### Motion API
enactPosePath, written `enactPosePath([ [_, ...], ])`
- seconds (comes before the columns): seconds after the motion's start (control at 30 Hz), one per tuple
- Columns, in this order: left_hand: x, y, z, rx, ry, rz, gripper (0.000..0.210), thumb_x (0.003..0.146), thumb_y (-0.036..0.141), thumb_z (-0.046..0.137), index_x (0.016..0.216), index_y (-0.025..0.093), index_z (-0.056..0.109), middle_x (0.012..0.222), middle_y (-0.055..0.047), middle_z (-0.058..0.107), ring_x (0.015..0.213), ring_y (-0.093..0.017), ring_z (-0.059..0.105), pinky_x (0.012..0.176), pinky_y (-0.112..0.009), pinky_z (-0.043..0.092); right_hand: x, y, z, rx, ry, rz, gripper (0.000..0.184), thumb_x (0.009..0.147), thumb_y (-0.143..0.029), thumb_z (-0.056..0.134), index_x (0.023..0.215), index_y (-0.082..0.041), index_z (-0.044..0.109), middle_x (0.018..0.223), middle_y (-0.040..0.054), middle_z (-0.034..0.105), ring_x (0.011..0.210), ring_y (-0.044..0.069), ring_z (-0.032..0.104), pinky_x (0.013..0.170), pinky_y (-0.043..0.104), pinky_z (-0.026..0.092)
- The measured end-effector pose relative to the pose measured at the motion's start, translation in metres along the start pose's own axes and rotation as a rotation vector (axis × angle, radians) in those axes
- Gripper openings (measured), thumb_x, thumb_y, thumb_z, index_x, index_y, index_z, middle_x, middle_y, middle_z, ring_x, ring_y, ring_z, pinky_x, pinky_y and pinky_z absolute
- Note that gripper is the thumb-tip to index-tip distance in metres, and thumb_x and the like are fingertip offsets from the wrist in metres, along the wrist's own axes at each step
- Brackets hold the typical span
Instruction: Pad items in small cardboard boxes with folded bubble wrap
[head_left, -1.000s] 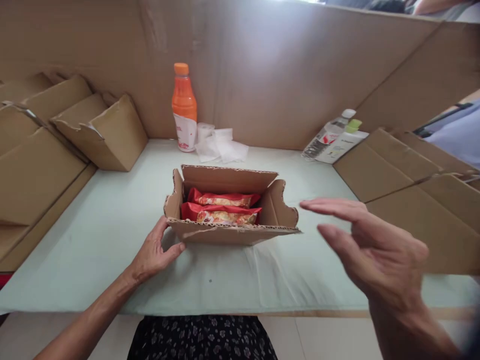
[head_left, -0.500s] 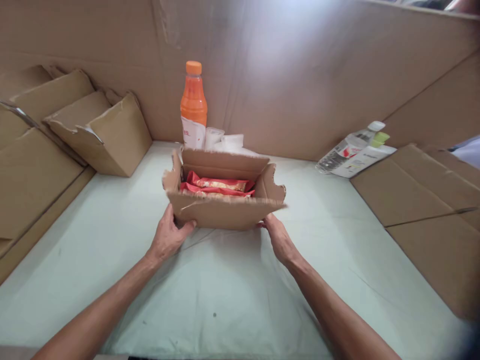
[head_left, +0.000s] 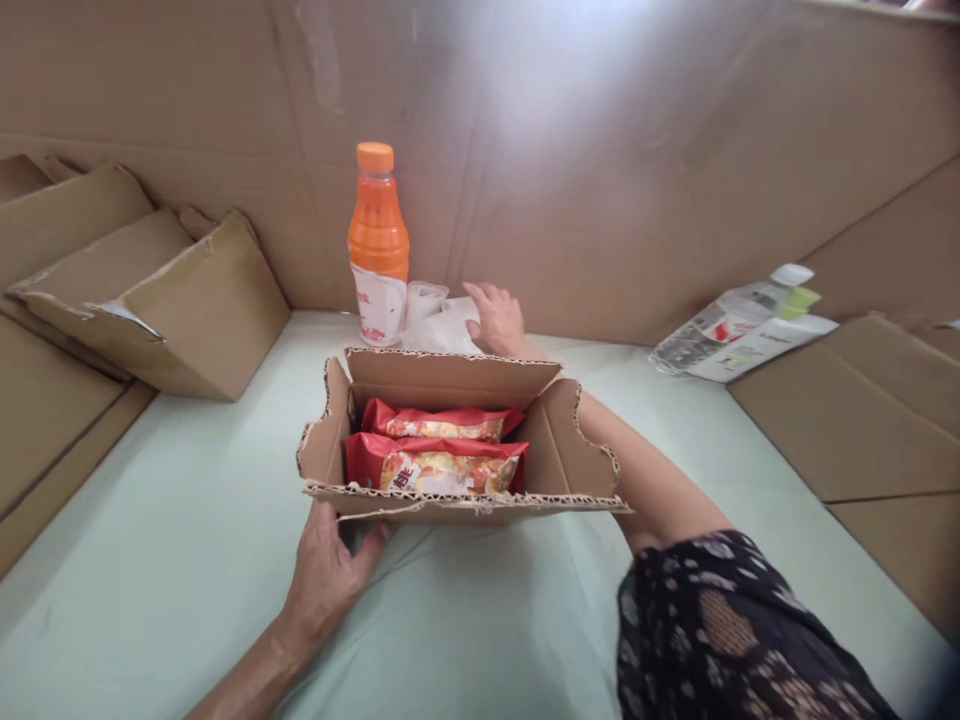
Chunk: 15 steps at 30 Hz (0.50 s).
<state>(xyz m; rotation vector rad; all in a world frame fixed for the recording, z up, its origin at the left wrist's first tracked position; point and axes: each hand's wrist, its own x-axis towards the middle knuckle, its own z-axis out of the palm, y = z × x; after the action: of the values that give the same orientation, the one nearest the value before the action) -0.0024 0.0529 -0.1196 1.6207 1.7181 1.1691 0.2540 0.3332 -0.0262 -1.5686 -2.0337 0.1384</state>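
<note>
An open cardboard box (head_left: 450,512) with ragged cut edges sits in front of me, holding two red snack packets (head_left: 442,466). My left hand (head_left: 324,565) grips its front left corner, thumb against the front wall and fingertips hidden. Past the box's right side, my right hand (head_left: 499,318) reaches round behind it. Its thumb and fingers are apart at the right edge of some white translucent plastic pieces (head_left: 442,326), whose exact kind I cannot make out. An orange drink bottle (head_left: 379,240) stands upright just left of them.
Cut cardboard boxes (head_left: 217,320) line the left side. On the right, a clear plastic bottle (head_left: 731,315) and a white pack with a green cap (head_left: 765,350) lean beside another cardboard box (head_left: 847,410). A cardboard wall (head_left: 600,200) closes off the back; pale green cloth (head_left: 187,520) covers the table.
My right hand has left the box's right corner and reached behind it to the white plastic pieces. My left hand stays at the box. The view has shifted, so the packets show more.
</note>
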Motion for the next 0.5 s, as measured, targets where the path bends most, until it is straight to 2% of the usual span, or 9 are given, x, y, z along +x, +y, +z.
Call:
enactPosePath([
  [0.1,-0.001,-0.002,0.001,0.003,0.001,0.012,0.037,0.082,0.049,0.066,0.105,0.022,0.058,0.102,-0.011,0.068,0.106,-0.034,0.068,0.093,-0.05,0.058,0.021,-0.003,-0.002,-0.136,-0.017,-0.058,0.022,0.089,-0.023,0.062,0.107,-0.013,0.071,0.14,0.0144,0.063,0.134,0.032,0.054,0.118,0.055,0.037],
  [0.2,-0.001,-0.002,0.002,-0.009,0.002,0.045,0.036,0.083,0.047,0.066,0.107,0.021,0.06,0.104,-0.012,0.068,0.104,-0.033,0.068,0.09,-0.049,0.058,-0.001,0.006,-0.031,-0.151,0.056,-0.029,0.019,0.092,-0.021,0.054,0.098,-0.01,0.069,0.135,0.0161,0.066,0.13,0.029,0.057,0.115,0.052,0.039],
  [0.27,0.001,-0.001,0.002,-0.015,0.009,0.055,0.037,0.083,0.044,0.066,0.109,0.019,0.059,0.103,-0.011,0.067,0.102,-0.032,0.068,0.089,-0.048,0.058,-0.041,0.016,-0.06,-0.167,0.133,0.029,0.016,0.09,-0.02,0.054,0.097,-0.012,0.066,0.124,0.0172,0.072,0.118,0.03,0.064,0.107,0.052,0.046],
  [0.37,0.005,-0.002,-0.002,-0.04,0.012,0.056,0.043,0.083,0.04,0.067,0.118,0.017,0.057,0.107,-0.011,0.066,0.102,-0.03,0.067,0.09,-0.047,0.057,-0.13,0.031,-0.108,-0.182,0.221,0.114,0.013,0.089,-0.027,0.056,0.093,-0.018,0.064,0.095,0.0118,0.076,0.088,0.026,0.07,0.08,0.041,0.056],
  [0.43,0.004,-0.002,-0.008,-0.065,0.068,0.099,0.054,0.084,0.039,0.068,0.13,0.016,0.053,0.12,-0.014,0.064,0.111,-0.031,0.064,0.097,-0.05,0.054,-0.195,0.033,-0.138,-0.182,0.209,0.113,0.014,0.088,-0.032,0.058,0.091,-0.02,0.065,0.085,0.0076,0.075,0.075,0.023,0.069,0.064,0.033,0.053],
  [0.5,-0.003,0.003,-0.017,-0.068,0.178,0.222,0.071,0.084,0.038,0.07,0.146,0.017,0.044,0.142,-0.018,0.054,0.13,-0.035,0.055,0.109,-0.055,0.047,-0.251,0.025,-0.163,-0.182,0.128,0.07,0.015,0.088,-0.034,0.06,0.092,-0.021,0.068,0.081,0.0049,0.075,0.063,0.019,0.065,0.058,0.03,0.05],
])
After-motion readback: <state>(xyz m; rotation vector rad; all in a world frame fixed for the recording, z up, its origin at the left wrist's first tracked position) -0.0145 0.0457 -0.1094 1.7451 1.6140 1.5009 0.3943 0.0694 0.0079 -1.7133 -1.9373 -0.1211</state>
